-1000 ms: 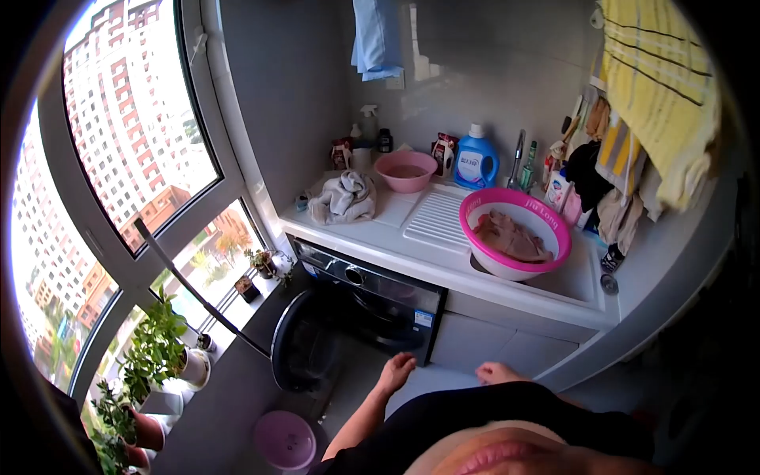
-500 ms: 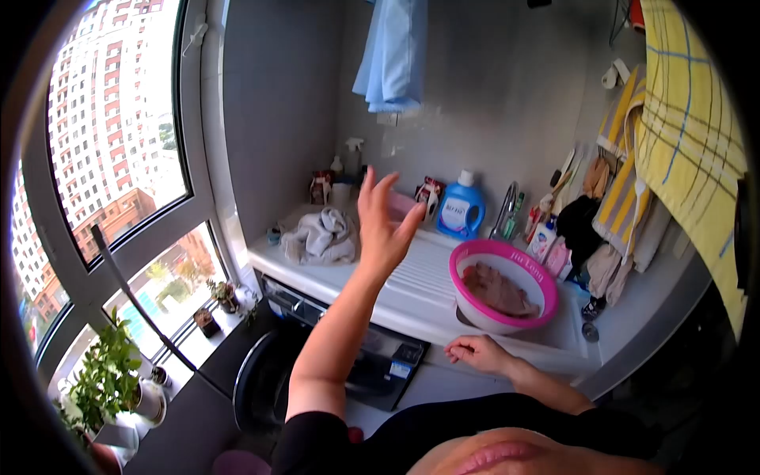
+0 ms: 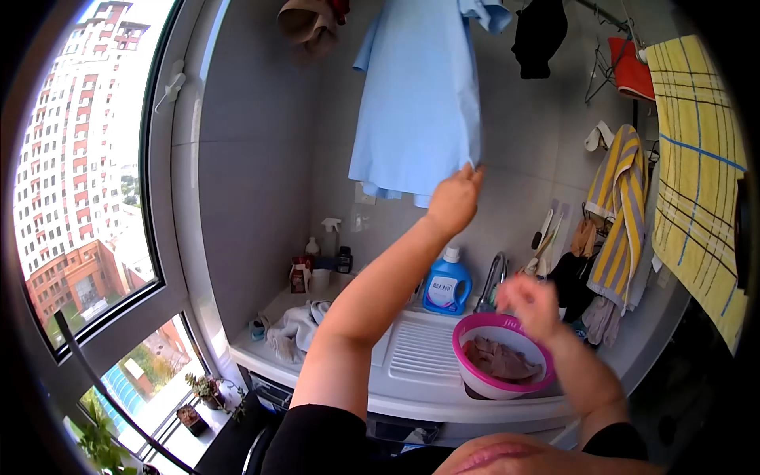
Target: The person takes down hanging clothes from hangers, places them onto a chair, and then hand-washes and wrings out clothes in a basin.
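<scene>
Fingers (image 3: 475,179) of the left hand (image 3: 455,204) pinch one light-blue garment (image 3: 416,103) near its hem, where it hangs above the counter (image 3: 376,389); the right hand's (image 3: 532,305) are blurred, so I cannot tell their state. A hard tug could bring the garment down onto things below: one pink-rimmed basin (image 3: 483,323) at the counter's front edge, one blue bottle (image 3: 447,286) towards its back edge.

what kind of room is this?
Probably a home laundry area, maybe an enclosed balcony: a blue detergent bottle stands on the counter, a pink-rimmed basin holds cloth, and a light-blue garment hangs in front of the wall.
</scene>
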{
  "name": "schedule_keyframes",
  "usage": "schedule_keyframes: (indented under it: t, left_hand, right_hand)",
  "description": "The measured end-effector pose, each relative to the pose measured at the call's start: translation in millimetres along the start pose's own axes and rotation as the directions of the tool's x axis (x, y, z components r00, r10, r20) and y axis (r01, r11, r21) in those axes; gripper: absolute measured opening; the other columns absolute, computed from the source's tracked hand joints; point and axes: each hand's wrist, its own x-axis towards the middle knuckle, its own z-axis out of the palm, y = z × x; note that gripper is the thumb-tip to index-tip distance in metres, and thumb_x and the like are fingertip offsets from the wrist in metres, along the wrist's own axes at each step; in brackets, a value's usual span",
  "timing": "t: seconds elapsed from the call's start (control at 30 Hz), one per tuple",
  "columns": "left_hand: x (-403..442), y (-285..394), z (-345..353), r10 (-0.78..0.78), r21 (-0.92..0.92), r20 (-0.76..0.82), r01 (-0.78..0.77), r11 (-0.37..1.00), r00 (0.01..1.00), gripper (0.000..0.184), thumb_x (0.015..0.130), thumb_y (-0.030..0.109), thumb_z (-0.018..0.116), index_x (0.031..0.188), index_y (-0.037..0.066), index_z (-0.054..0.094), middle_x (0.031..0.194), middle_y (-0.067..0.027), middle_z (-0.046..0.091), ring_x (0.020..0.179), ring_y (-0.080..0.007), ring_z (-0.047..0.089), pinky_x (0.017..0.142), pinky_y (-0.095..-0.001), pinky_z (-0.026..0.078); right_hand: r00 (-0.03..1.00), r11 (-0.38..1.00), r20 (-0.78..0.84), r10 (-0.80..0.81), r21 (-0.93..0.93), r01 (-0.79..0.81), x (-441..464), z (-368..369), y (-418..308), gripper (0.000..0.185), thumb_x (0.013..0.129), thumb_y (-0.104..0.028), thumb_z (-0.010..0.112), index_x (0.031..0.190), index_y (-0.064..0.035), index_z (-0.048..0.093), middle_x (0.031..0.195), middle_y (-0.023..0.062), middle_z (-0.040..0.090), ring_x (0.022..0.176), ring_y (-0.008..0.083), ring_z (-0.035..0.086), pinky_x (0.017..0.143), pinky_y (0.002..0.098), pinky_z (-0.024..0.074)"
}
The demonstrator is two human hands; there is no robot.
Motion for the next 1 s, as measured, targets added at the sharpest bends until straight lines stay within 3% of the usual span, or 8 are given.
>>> schedule_keyframes:
  t: [0.17, 0.33, 0.5, 0.6, 0.63, 0.87, 0.9, 1.0]
  left_hand:
    - [18.2, 2.1, 7.6, 0.1, 0.171, 0.179, -0.131, 0.976, 0.979, 0.043, 0.075, 0.003, 0.048, 0.118, -0.005, 0.048, 0.114, -0.0237, 0.05, 0.077, -0.0278, 0.063, 0.065, -0.0346, 0.052]
    - [19.1, -5.5, 10.7, 0.114, 0.219, 0.21, -0.16, 0.962, 0.971, 0.043, 0.075, 0.005, 0.049, 0.117, -0.005, 0.047, 0.103, -0.0213, 0.055, 0.066, -0.028, 0.064, 0.058, -0.0365, 0.052]
    - [14.9, -14.9, -6.5, 0.155, 0.233, 0.315, -0.235, 0.944, 0.936, 0.035, 0.075, 0.006, 0.05, 0.108, -0.004, 0.049, 0.097, -0.0182, 0.058, 0.063, -0.0276, 0.064, 0.054, -0.0357, 0.05]
    - [15.4, -29.6, -12.9, 0.171, 0.253, 0.302, -0.251, 0.934, 0.938, 0.036, 0.075, 0.006, 0.051, 0.11, -0.003, 0.049, 0.095, -0.0173, 0.059, 0.063, -0.0275, 0.064, 0.054, -0.0362, 0.05]
    - [16.5, -35.5, -14.5, 0.179, 0.254, 0.297, -0.258, 0.932, 0.938, 0.036, 0.075, 0.006, 0.051, 0.11, -0.003, 0.049, 0.095, -0.0173, 0.059, 0.063, -0.0275, 0.064, 0.054, -0.0362, 0.05]
    - [16.7, -83.9, -20.0, 0.178, 0.337, 0.381, -0.316, 0.887, 0.907, 0.037, 0.076, 0.007, 0.052, 0.111, -0.004, 0.051, 0.094, -0.0154, 0.06, 0.061, -0.0285, 0.063, 0.052, -0.0366, 0.051]
    - [18.8, -86.4, -27.2, 0.141, 0.342, 0.459, -0.321, 0.883, 0.877, 0.034, 0.076, 0.007, 0.051, 0.108, -0.005, 0.053, 0.105, -0.0206, 0.057, 0.065, -0.0294, 0.064, 0.055, -0.0367, 0.052]
    - [19.0, -100.8, -35.1, 0.128, 0.358, 0.515, -0.349, 0.866, 0.847, 0.032, 0.077, 0.008, 0.05, 0.104, -0.008, 0.055, 0.114, -0.0257, 0.054, 0.067, -0.0304, 0.065, 0.056, -0.0367, 0.052]
  right_hand:
    - [0.897, 0.929, -0.263, -0.355, -0.21, 0.305, 151.8, -41.2, -61.4, 0.017, 0.092, -0.015, 0.048, 0.089, -0.0012, 0.057, 0.077, 0.0013, 0.058, 0.07, 0.0077, 0.054, 0.062, 0.0221, 0.0446]
    - [0.848, 0.919, -0.4, -0.346, -0.327, 0.221, 266.7, -86.8, -85.7, 0.024, 0.088, -0.022, 0.052, 0.098, -0.0007, 0.058, 0.087, 0.0035, 0.061, 0.074, 0.0102, 0.058, 0.061, 0.0222, 0.0451]
    - [0.811, 0.984, -0.563, -0.158, -0.16, 0.081, 318.5, -93.0, -115.8, 0.058, 0.082, -0.039, 0.058, 0.123, -0.0003, 0.044, 0.108, 0.0086, 0.056, 0.086, 0.0142, 0.058, 0.064, 0.0254, 0.0487]
    - [0.744, 0.974, -0.633, -0.216, -0.195, 0.117, 339.3, -87.5, -137.3, 0.064, 0.084, -0.043, 0.057, 0.13, -0.0026, 0.038, 0.129, 0.0112, 0.045, 0.106, 0.0184, 0.051, 0.075, 0.0271, 0.0474]
    - [0.644, 0.907, -0.663, -0.381, -0.404, 0.121, 360.0, -95.4, -134.6, 0.067, 0.084, -0.043, 0.057, 0.132, -0.0017, 0.036, 0.132, 0.0131, 0.043, 0.111, 0.0214, 0.049, 0.082, 0.0293, 0.0451]
    - [0.666, 0.847, -0.56, -0.493, -0.485, 0.219, 406.7, -104.1, -168.0, 0.059, 0.087, -0.038, 0.052, 0.131, -0.0018, 0.038, 0.132, 0.013, 0.045, 0.117, 0.0201, 0.047, 0.094, 0.0293, 0.0367]
    - [0.592, 0.807, -0.583, -0.557, -0.549, 0.218, 416.4, -104.1, -170.8, 0.048, 0.087, -0.031, 0.049, 0.125, -0.002, 0.044, 0.116, 0.0157, 0.056, 0.109, 0.0292, 0.053, 0.087, 0.0358, 0.0465]
    - [0.495, 0.774, -0.637, -0.591, -0.621, 0.124, 444.4, -111.7, -180.2, 0.042, 0.08, -0.034, 0.055, 0.111, -0.0055, 0.058, 0.104, 0.0169, 0.062, 0.101, 0.03, 0.058, 0.086, 0.038, 0.0453]
